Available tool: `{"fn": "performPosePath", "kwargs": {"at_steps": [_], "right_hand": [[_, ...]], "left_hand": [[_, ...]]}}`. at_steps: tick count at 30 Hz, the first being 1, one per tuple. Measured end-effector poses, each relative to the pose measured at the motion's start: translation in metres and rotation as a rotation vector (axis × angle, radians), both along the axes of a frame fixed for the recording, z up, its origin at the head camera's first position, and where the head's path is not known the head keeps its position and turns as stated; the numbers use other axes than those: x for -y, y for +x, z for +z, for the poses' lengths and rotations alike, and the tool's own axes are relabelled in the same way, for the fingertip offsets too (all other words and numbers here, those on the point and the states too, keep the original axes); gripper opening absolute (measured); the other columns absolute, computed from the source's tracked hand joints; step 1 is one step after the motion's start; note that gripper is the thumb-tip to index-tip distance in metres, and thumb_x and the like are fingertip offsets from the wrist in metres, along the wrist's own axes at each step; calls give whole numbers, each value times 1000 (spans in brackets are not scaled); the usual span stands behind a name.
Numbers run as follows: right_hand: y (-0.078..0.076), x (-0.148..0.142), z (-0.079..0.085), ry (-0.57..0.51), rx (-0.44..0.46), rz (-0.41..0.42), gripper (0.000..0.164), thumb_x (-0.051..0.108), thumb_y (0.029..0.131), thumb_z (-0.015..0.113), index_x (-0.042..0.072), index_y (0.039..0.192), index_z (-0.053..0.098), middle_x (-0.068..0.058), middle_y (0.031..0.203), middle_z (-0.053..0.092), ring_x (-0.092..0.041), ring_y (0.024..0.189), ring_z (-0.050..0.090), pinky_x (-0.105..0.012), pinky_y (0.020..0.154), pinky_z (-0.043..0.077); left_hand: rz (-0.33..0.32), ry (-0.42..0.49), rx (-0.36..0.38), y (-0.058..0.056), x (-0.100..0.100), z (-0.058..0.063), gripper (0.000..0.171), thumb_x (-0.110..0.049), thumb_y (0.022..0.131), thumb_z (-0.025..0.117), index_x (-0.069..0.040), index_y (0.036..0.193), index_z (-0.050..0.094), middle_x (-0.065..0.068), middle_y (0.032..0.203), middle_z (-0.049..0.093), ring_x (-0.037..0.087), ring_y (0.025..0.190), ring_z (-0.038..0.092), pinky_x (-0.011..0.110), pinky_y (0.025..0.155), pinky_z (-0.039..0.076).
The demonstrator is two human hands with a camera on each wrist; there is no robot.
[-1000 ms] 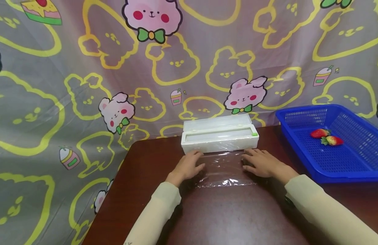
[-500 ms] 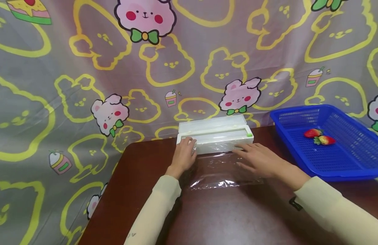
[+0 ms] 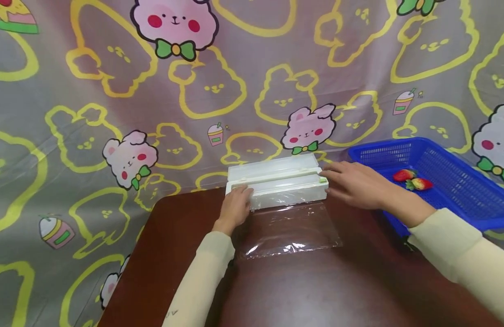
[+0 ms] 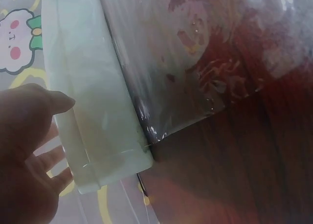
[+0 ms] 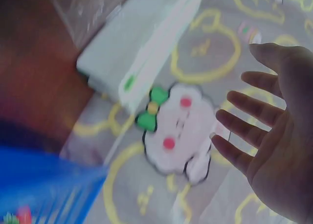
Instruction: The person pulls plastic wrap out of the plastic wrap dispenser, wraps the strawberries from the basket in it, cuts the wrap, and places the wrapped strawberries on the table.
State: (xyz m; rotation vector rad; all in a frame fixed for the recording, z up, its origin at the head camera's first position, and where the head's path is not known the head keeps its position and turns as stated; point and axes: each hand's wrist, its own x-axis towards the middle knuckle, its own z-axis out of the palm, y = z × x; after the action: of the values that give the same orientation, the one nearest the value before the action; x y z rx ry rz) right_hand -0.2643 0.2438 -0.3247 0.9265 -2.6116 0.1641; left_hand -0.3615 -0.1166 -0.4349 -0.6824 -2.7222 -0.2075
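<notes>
A long white cling film dispenser box (image 3: 289,196) stands at the back of the table, its clear lid (image 3: 272,167) raised behind it. Cling film (image 3: 290,229) stretches from its front onto the table. My left hand (image 3: 234,206) holds the box's left end; in the left wrist view the thumb (image 4: 62,102) lies on one side of the box edge and the fingers reach round the other. My right hand (image 3: 358,186) hovers by the right end, near a green slider (image 3: 322,180). In the right wrist view its fingers (image 5: 252,104) are spread, holding nothing.
A blue plastic basket (image 3: 460,181) stands at the right, partly behind my right forearm, with two strawberries (image 3: 419,183) in it. A patterned cloth (image 3: 244,91) hangs close behind the brown table (image 3: 284,290); the table's left edge is in view.
My left hand has gone from the film up to the box's left end. My right hand has left the film and moved up and right to the box's right end. The head view has shifted right.
</notes>
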Motion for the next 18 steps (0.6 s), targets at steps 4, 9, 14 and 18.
{"fn": "performPosePath", "kwargs": {"at_steps": [4, 9, 14, 18], "right_hand": [[-22, -24, 15, -15, 73, -97, 38, 27, 98, 68, 7, 130, 67, -16, 131, 63, -40, 116, 62, -61, 94, 50], [-50, -71, 18, 39, 199, -298, 46, 30, 100, 64, 2, 136, 61, -26, 140, 55, -49, 127, 53, -68, 101, 42], [-72, -124, 5, 88, 289, -393, 45, 23, 98, 64, -5, 134, 59, -35, 136, 54, -55, 126, 50, -72, 99, 40], [-86, -160, -15, 106, 367, -449, 46, 13, 94, 65, -12, 132, 57, -40, 131, 54, -60, 122, 49, -75, 96, 39]], "left_hand": [[16, 24, -29, 1, 7, 0, 40, -5, 91, 70, -9, 131, 67, 14, 140, 62, 36, 127, 59, 50, 105, 47], [-3, 25, -28, 1, 8, -3, 39, -5, 93, 67, -8, 132, 67, 16, 139, 62, 37, 126, 59, 52, 104, 47], [-24, 18, -63, -1, 5, -7, 39, -5, 93, 68, -8, 131, 67, 16, 138, 63, 37, 125, 60, 53, 103, 48], [-43, 20, -90, -4, 5, -7, 40, -5, 92, 69, -8, 131, 66, 16, 137, 63, 37, 125, 60, 53, 102, 48]]}}
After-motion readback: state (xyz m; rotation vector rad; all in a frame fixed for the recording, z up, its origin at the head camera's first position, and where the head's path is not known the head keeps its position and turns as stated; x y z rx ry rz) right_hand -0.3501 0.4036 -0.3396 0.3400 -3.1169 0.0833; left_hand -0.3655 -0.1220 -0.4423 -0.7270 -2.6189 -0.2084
